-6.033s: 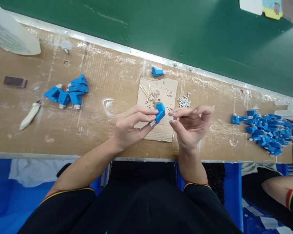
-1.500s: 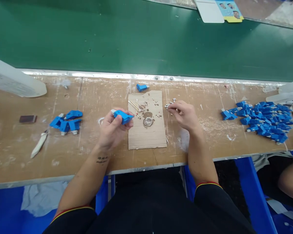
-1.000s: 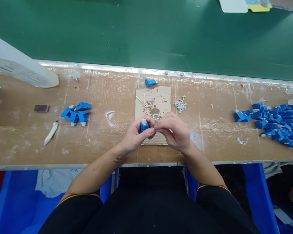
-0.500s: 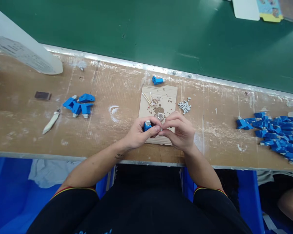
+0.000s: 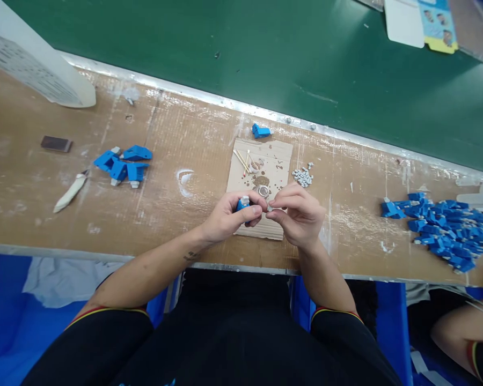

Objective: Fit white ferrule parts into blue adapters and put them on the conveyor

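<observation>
My left hand [image 5: 232,215] is closed around a blue plastic piece [image 5: 243,202] with a light grey end that sticks up between thumb and fingers. Close beside it, my right hand [image 5: 298,214] pinches a tiny grey piece [image 5: 270,208] between thumb and fingertips. Both hands are over a cardboard sheet [image 5: 261,231]. On the sheet lie several cotton swabs [image 5: 242,161] and a small round container [image 5: 262,191], partly behind the fingers. A pile of small grey pieces [image 5: 302,177] sits right of the sheet, and one blue piece [image 5: 261,131] lies beyond its far edge.
A large heap of blue pieces [image 5: 446,225] covers the right, near a co-worker's arm [image 5: 453,327]. At left are several blue pieces [image 5: 124,163], a white-handled knife [image 5: 70,193], a dark block [image 5: 56,143] and a big white jug [image 5: 44,64]. Beyond a metal edge stretches a green surface [image 5: 225,75].
My right fingers have drawn slightly right, away from my left fingertips, with the tiny grey piece between them. The camera view has shifted, and more of the co-worker's arm shows at right.
</observation>
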Motion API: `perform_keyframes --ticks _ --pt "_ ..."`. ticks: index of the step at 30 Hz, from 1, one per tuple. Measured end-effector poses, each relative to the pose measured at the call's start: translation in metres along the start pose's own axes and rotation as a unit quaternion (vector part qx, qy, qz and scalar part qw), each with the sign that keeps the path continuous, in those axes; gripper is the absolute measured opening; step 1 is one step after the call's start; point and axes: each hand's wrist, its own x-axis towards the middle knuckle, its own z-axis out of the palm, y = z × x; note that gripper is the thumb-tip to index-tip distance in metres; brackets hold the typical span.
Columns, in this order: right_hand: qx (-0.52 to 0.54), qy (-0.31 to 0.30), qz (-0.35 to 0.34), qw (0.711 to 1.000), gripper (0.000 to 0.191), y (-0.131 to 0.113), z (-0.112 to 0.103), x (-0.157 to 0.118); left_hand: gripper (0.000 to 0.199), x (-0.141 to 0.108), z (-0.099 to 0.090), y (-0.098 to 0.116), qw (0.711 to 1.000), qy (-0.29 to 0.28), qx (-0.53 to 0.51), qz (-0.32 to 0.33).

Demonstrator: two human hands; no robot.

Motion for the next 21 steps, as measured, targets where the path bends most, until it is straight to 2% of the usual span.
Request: perform_keyframes --ticks 8,13,16,18,21 --pt "-0.016 -0.026 -0.033 0.999 0.011 -0.002 0.000 0.003 0.049 -0.001 0.000 0.003 0.996 0.041 0.080 -0.001" --pt "-0.070 -0.042 -0.049 0.995 0.013 -0.002 -0.002 0.004 0.040 0.001 0.002 0.004 0.993 0.063 0.101 0.001" --pt "-0.106 -0.036 -0.043 0.993 0.015 0.002 -0.010 0.005 0.036 0.004 0.003 0.007 0.996 0.083 0.041 -0.002" --pt "-0.144 -0.038 -0.026 0.988 0.014 0.008 -0.018 0.005 0.036 0.005 0.002 0.012 0.993 0.116 -0.025 -0.003" --pt "-0.213 -0.083 0.022 0.973 0.010 0.018 -0.029 0.005 0.025 0.007 -0.001 0.021 0.980 0.181 -0.081 0.007"
